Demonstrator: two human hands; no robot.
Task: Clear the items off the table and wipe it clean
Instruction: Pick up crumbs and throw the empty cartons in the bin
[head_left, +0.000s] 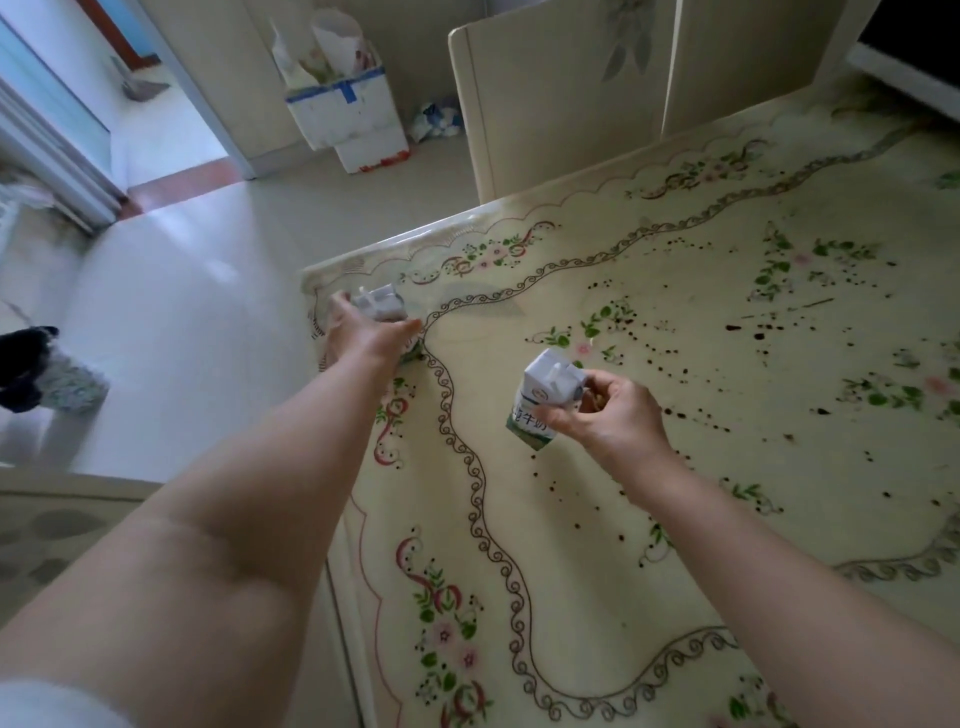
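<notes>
The cream table (701, 467) has painted flowers and scroll lines, and many dark brown spots are spattered across its middle and right. My left hand (363, 338) is closed around a small white milk carton (379, 306) over the table's far left corner. My right hand (608, 410) grips a second white and green milk carton (543, 400), tilted, held a little above the table's left half.
Two cream chair backs (561, 98) stand against the table's far edge. On the floor beyond sits a white foam box (353, 119) stuffed with paper, with crumpled litter beside it. A doorway opens at the far left. A dark object (26, 369) lies at the left edge.
</notes>
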